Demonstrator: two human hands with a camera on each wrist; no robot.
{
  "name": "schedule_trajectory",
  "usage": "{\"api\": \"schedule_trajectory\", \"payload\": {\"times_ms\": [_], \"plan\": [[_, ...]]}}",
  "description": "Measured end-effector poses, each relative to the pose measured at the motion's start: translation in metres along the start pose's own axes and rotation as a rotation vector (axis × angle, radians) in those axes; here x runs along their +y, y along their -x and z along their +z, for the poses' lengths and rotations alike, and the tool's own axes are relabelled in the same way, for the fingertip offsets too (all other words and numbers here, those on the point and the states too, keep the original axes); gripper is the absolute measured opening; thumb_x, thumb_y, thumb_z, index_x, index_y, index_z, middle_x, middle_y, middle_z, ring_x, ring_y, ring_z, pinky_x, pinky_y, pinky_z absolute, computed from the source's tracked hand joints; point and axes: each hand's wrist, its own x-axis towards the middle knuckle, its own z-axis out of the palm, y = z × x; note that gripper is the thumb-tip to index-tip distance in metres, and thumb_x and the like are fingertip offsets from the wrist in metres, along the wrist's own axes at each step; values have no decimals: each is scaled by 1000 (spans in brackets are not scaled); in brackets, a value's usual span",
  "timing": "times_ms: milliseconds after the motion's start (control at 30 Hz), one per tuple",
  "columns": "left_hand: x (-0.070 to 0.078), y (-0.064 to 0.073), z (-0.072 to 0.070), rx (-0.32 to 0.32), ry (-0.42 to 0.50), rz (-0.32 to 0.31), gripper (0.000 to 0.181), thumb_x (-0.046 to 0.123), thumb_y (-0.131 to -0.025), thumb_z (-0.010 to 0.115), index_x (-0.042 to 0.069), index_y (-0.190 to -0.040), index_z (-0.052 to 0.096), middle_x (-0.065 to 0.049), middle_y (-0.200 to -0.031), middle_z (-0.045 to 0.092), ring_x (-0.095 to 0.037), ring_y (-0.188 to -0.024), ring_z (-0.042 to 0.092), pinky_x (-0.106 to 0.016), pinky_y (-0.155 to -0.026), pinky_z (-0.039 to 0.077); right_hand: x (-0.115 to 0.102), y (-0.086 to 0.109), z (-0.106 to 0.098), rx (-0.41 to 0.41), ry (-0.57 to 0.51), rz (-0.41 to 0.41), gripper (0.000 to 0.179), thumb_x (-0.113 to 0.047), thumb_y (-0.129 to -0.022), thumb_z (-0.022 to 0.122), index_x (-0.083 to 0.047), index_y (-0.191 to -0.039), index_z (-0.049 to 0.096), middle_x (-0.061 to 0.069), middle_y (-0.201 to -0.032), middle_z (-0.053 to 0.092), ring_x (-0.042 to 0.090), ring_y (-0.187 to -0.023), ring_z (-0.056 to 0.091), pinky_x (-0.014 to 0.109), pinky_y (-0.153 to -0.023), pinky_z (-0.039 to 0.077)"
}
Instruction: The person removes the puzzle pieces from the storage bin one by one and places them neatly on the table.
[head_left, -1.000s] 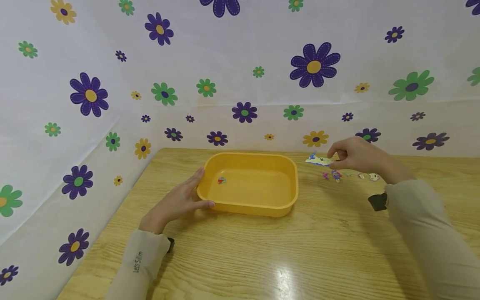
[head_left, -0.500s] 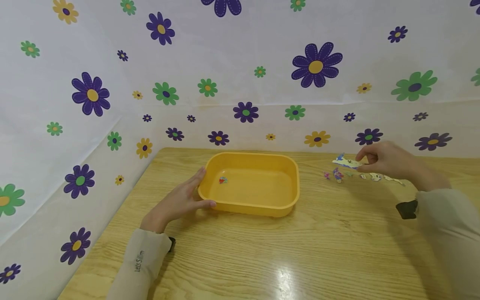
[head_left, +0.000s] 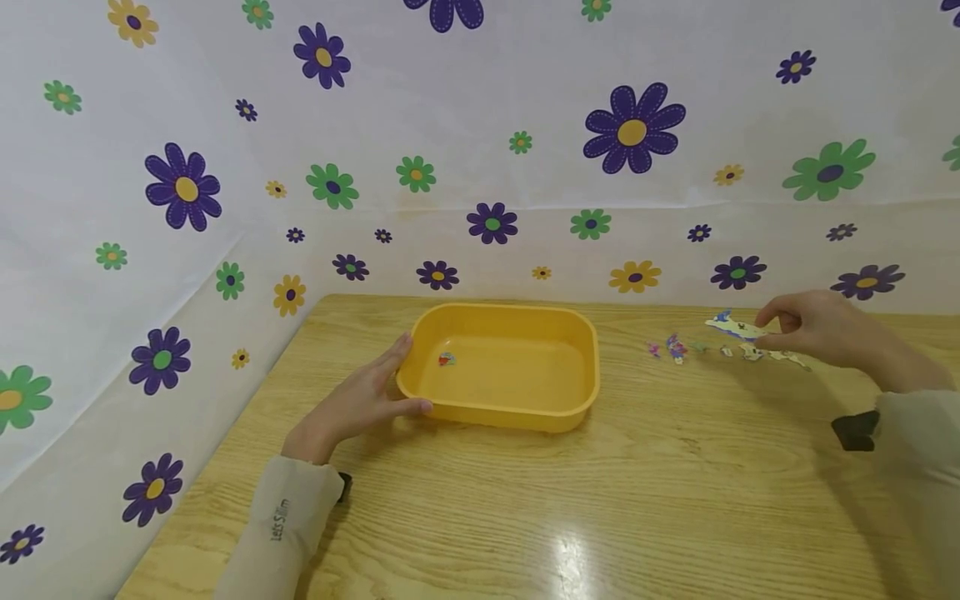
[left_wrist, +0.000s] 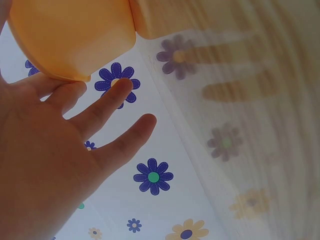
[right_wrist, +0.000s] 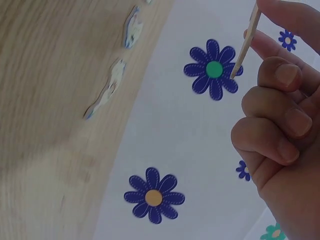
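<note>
My left hand (head_left: 358,406) rests spread against the left end of the yellow plastic tray (head_left: 498,419), thumb at the front corner and fingers along the side. Seen from the left wrist, two fingers stretch out clear of the tray (left_wrist: 72,40). A small red and teal piece (head_left: 447,359) lies inside it near the left wall. At the right, my right hand (head_left: 828,329) pinches a thin flat wooden cutout (head_left: 731,326), pale yellow with blue edges, between thumb and forefinger. In the right wrist view the cutout (right_wrist: 246,44) shows edge-on, while the other fingers are curled below.
Below the held cutout, several small flat pieces lie in a row, among them a purple and pink piece (head_left: 676,347) and a long pale piece (head_left: 789,358). A flower-printed white sheet (head_left: 551,175) stands behind the wooden table (head_left: 450,517) and along its left side.
My right hand has moved right, carrying the pinched cutout away from the tray and over the right end of the row of pieces. The left hand and tray have stayed in place.
</note>
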Motion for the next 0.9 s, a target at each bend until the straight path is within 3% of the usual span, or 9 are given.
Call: {"api": "schedule_trajectory", "payload": {"times_ms": [600, 900], "plan": [[-1, -1, -3, 1, 1, 17, 111, 63, -86, 71, 9, -163, 11, -11, -169, 8, -37, -152, 14, -57, -120, 17, 38, 22, -5, 38, 146, 73, 25, -13, -85, 77, 9, -93, 70, -1, -71, 51, 15, -63, 41, 29, -55, 38], [-1, -2, -2, -1, 9, 13, 111, 61, -86, 72, 10, -163, 11, -10, -169, 7, -37, -153, 14, -58, -120, 17, 57, 32, -5, -2, 190, 126, 22, -13, -86, 75, 6, -82, 68, 4, -72, 62, 20, -64, 50, 35, -57, 45]]}}
